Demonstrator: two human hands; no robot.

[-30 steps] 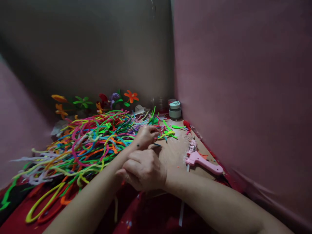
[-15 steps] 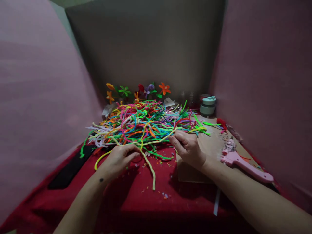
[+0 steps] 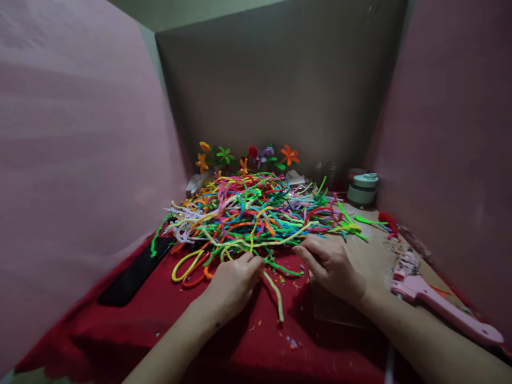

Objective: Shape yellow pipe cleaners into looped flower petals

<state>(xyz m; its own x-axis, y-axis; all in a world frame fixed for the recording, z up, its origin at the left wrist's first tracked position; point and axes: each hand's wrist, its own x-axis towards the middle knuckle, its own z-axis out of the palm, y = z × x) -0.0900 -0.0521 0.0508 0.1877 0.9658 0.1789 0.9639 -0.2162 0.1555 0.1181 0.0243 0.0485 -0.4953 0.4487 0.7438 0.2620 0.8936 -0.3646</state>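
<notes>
My left hand (image 3: 239, 278) is closed low over the red cloth, at the front edge of the pile. A pale yellow pipe cleaner (image 3: 276, 296) comes out from under its fingers, and the free end points toward me. To the right, my right hand (image 3: 333, 265) has its thumb and fingers pinched together; whether anything is between them is hidden. Just above its fingertips, another pale yellow stretch (image 3: 298, 232) lies along the front of the pile. Behind both hands spreads a large tangled pile of coloured pipe cleaners (image 3: 240, 213).
A pink glue gun (image 3: 444, 306) lies at the right beside a brown board (image 3: 370, 229). At the back right stands a lidded green cup (image 3: 362, 191). Pipe-cleaner flowers (image 3: 290, 155) stand behind the pile. A black flat object (image 3: 132, 280) lies left. Pink panels (image 3: 92, 133) flank the table.
The view has shifted, so the scene sits further right and lower. My left hand's fingers have closed more. My right fingertips have dropped below the pale yellow pipe cleaner they were touching.
</notes>
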